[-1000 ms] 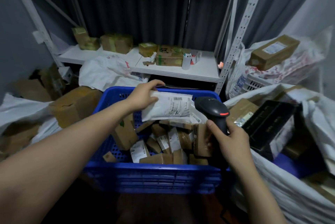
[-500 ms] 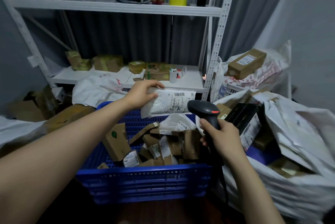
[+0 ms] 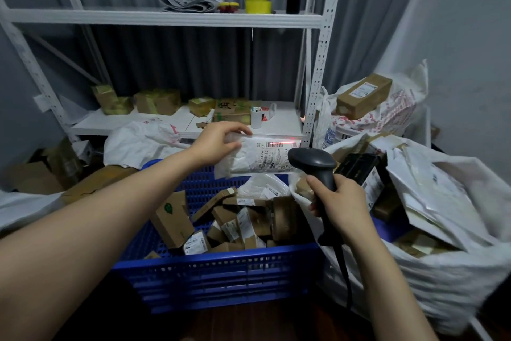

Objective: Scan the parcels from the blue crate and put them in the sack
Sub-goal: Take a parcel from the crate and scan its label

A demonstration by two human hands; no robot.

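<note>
My left hand (image 3: 218,143) holds a white plastic mailer parcel (image 3: 255,157) by its left end, above the far side of the blue crate (image 3: 215,277). Its label faces me, and a red scan line lies across the barcode at the top right. My right hand (image 3: 341,202) grips a black handheld barcode scanner (image 3: 312,163), its head just below and right of the parcel's label. Several small cardboard parcels (image 3: 235,223) lie heaped in the crate. The white sack (image 3: 448,274) stands open at the right, holding boxes and mailers.
A white metal shelf rack (image 3: 177,18) stands behind the crate with small boxes on its lower shelf. Another white sack topped by a long cardboard box (image 3: 363,94) sits at the back right. Cardboard boxes and white bags lie on the floor at left.
The view has tilted upward. The parcel and scanner have come closer together, and a red scan line now shows on the parcel's barcode.
</note>
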